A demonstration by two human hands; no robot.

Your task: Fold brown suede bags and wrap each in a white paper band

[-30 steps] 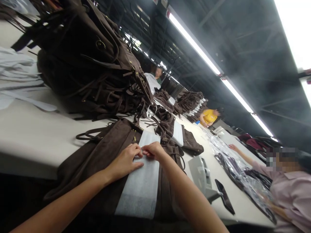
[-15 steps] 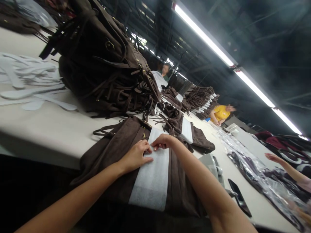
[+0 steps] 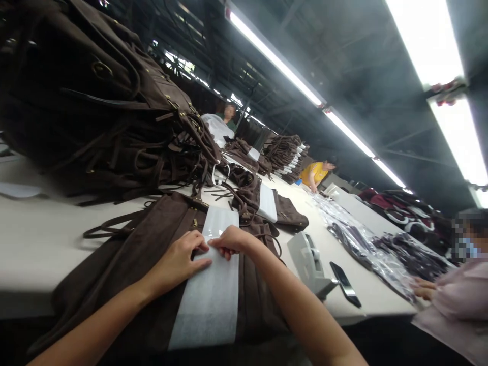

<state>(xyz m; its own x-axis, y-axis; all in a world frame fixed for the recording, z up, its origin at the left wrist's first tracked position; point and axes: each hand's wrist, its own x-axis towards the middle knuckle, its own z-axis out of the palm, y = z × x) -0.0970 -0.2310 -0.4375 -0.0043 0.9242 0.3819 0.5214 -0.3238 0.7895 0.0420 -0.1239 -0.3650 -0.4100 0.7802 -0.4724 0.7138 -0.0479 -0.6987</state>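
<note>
A dark brown bag lies in front of me, with a white foam-like strip running across its middle. My left hand rests at the strip's left edge, thumb apart from its bent fingers, holding nothing visible. Close to it, my right hand is curled, its index fingertip pressing on the strip. A shiny patch like clear tape shows just above that fingertip. Whatever the curled right fingers may hold is hidden. Brown handles stick out from the bag's far left side.
A large pile of brown bags rises at the left. Another strip-wrapped bag lies beyond mine. To the right are a grey tape dispenser, a phone and plastic-covered goods. A co-worker in a pale top is at the right edge.
My view has swung right, so everything sits further left. Both hands remain on the strip, the right fingers now curled beside the left fingertips. The right-hand co-worker has come further into view, hands lowered.
</note>
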